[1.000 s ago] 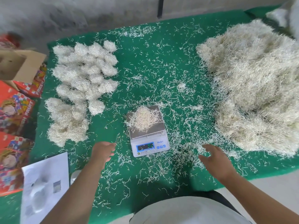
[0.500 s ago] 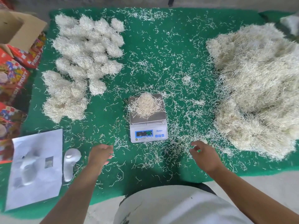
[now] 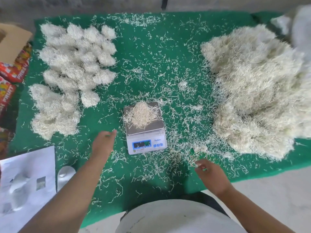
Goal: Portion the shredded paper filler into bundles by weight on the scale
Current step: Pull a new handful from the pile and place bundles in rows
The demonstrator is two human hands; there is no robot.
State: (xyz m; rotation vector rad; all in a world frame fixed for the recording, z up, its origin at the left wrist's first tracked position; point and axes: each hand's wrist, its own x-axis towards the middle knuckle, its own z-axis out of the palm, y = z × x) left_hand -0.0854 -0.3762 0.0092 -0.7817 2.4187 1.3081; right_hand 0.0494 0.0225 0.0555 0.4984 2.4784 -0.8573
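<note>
Shredded paper filler [image 3: 255, 91] sits in a big pale heap on the right side of a green mat [image 3: 151, 52]. A small mound of it [image 3: 142, 114] rests on the steel pan of a white digital scale [image 3: 145, 130] at the mat's centre. Finished bundles [image 3: 74, 69] lie clustered at the left, and loose strands litter the mat. The left hand [image 3: 103, 142] hovers just left of the scale, fingers extended and holding nothing. The right hand [image 3: 210, 174] is low and right of the scale, its fingers curled over scattered strands; whether it pinches any cannot be told. White plastic packaging [image 3: 25, 185] lies at the lower left.
</note>
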